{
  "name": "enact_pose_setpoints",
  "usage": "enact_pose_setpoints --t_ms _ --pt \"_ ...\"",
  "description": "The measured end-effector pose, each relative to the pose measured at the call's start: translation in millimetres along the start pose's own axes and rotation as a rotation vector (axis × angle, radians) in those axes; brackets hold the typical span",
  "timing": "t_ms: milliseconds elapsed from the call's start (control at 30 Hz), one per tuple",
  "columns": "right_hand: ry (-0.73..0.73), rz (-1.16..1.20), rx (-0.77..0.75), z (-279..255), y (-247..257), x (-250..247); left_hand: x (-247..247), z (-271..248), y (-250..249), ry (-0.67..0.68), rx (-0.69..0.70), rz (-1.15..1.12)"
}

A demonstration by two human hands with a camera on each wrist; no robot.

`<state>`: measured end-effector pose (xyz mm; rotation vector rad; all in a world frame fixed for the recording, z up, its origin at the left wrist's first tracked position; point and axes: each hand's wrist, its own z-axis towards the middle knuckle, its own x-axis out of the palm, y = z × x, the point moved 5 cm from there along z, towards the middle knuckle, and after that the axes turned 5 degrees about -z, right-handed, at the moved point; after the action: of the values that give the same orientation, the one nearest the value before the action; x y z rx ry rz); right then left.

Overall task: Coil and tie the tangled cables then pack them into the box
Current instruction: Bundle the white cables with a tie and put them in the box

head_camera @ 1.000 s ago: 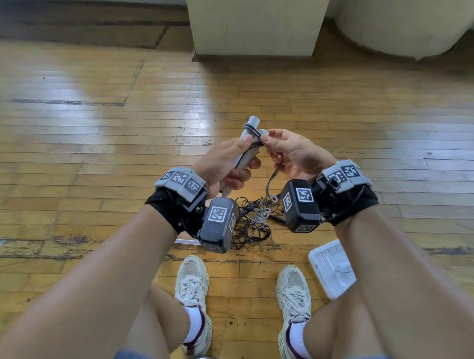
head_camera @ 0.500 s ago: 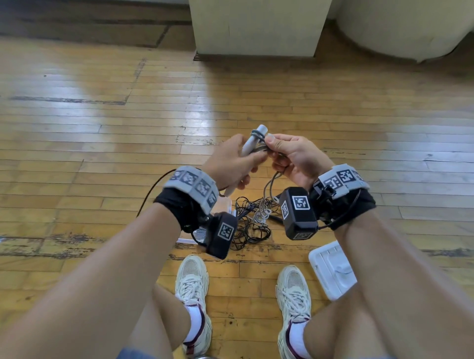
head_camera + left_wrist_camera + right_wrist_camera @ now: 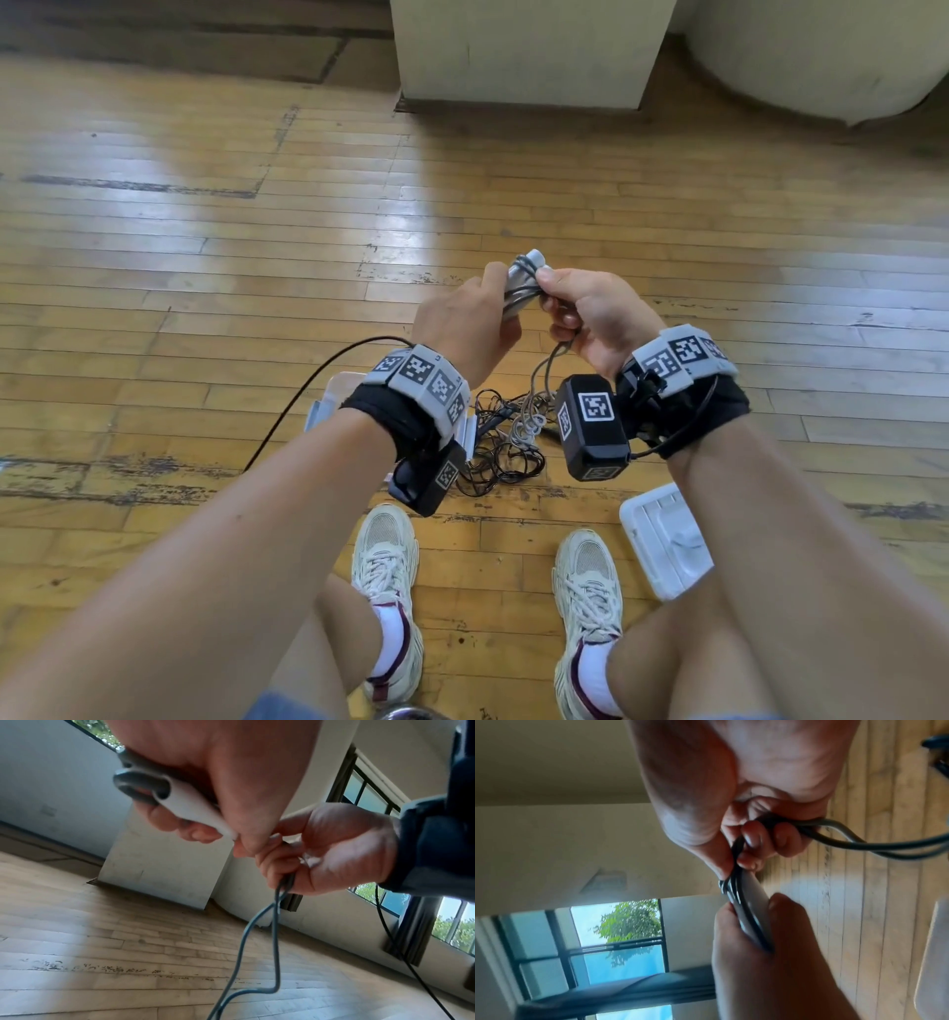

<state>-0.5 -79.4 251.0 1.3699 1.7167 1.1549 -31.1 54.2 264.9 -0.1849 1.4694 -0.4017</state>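
Observation:
My left hand (image 3: 464,329) grips a white stick-shaped device (image 3: 526,264) with dark-grey cable turns around its top. My right hand (image 3: 590,308) pinches the grey cable (image 3: 547,370) against the device, and two strands hang down from that fist. In the left wrist view the left hand (image 3: 205,760) is wrapped round the device (image 3: 185,801), and the cable (image 3: 257,923) drops from the right hand (image 3: 334,850). In the right wrist view the right hand (image 3: 731,780) holds the cable (image 3: 859,841) at the device (image 3: 754,896). A tangle of cables (image 3: 506,437) lies on the floor.
A white plastic box (image 3: 328,406) shows behind my left wrist. Its white lid (image 3: 667,539) lies by my right knee. My two shoes (image 3: 385,555) stand on the wooden floor below the tangle. A pale pillar (image 3: 524,51) rises further ahead.
My left hand has rolled over so its back faces up, tilting the device. My right hand stayed on the cable at the device's top. Both hands drifted slightly right.

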Motion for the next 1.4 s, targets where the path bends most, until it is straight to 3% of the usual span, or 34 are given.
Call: enact_pose_setpoints --t_ms 233,433,600,833,967,1067,1167,1267,1400 --pt "-0.092 -0.244 0.003 -1 6 -16 8 1 24 0.168 -0.082 -0.020" --pt "-0.166 -0.331 -0.072 -5 3 -3 15 3 20 0.163 -0.158 -0.012" --pt "-0.085 -0.404 0.033 -5 -2 -5 14 5 22 0.159 -0.159 -0.179" --pt "0.072 -0.205 0.145 -13 -2 1 13 5 21 0.139 -0.216 -0.392" --pt "0.103 -0.156 0.067 -12 2 3 6 6 18 0.132 -0.341 -0.778" --pt "0.035 -0.271 -0.162 -10 9 4 1 1 18 0.233 -0.510 -1.170" --pt "0.024 -0.266 -0.335 -12 15 11 -1 -2 14 0.354 -0.557 -1.428" --pt "0.075 -0.099 -0.298 -13 18 13 2 -6 5 0.508 -0.551 -1.667" --pt "0.044 -0.062 -0.239 -10 16 5 5 -10 -2 0.699 -0.547 -1.853"
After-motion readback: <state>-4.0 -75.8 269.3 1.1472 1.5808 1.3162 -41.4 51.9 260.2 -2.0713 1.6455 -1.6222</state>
